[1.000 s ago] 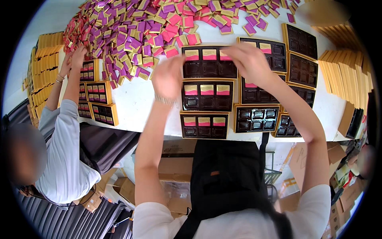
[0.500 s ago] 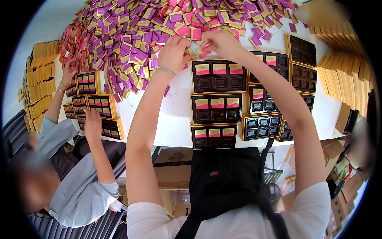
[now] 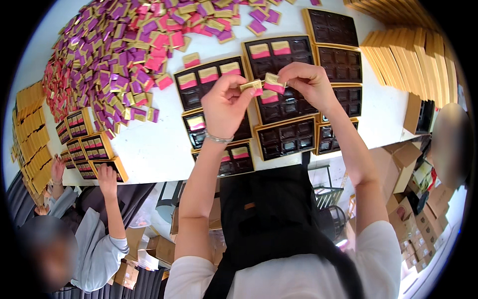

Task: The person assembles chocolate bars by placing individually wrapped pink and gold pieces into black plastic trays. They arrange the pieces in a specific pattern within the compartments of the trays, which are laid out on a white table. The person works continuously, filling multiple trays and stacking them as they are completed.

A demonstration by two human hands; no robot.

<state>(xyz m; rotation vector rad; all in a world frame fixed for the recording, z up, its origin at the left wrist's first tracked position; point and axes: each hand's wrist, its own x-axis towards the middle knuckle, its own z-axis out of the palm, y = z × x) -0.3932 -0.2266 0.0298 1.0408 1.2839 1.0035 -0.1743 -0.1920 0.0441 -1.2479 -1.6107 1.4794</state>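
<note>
Two at once lol: pinching one wrapped square point(image 3: 253, 87) in left hand point(image 3: 220, 108), one in right hand point(image 3: 312, 85), over middle tray point(image 3: 290, 105). Looks half done in 9 o'clock tray point(image 3: 199, 94), unstarted in 5 o'clock tray point(image 3: 286, 138).

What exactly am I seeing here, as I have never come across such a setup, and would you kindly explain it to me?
There is no machine here: a person works with two bare hands. The view comes from a wide camera worn on the head, looking down, so straight edges bend near the rim. The left hand pinches a gold-and-pink packet, and the right hand pinches another packet, both over a dark tray. On the white table lie more trays, some partly filled, and a big heap of packets in pink, purple and gold. Yellow stacks stand at both sides. The hand at the lower left belongs to a co-worker.
</note>
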